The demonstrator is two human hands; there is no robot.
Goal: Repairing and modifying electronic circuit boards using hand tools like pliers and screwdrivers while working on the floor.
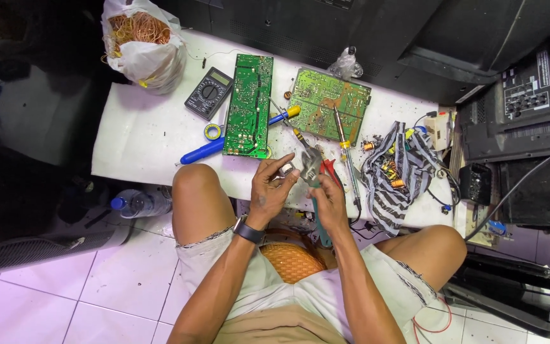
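My left hand (270,186), with a dark watch on its wrist, pinches a small silvery part (286,170) just above the front edge of the white table (141,137). Close beside it, my right hand (328,202) grips teal-handled pliers (319,224), whose jaws meet a clear shiny piece (310,165) next to that part. Both hands hover over my knees. A long green circuit board (248,105) and a second, wider green board (329,105) lie flat on the table beyond the hands.
A multimeter (208,93), a yellow tape roll (212,132), a blue-handled screwdriver (206,150) and a soldering iron (346,150) lie on the table. A striped cloth (408,185) holds small components. A bag of copper wire (142,38) stands far left. A water bottle (138,202) lies on the floor.
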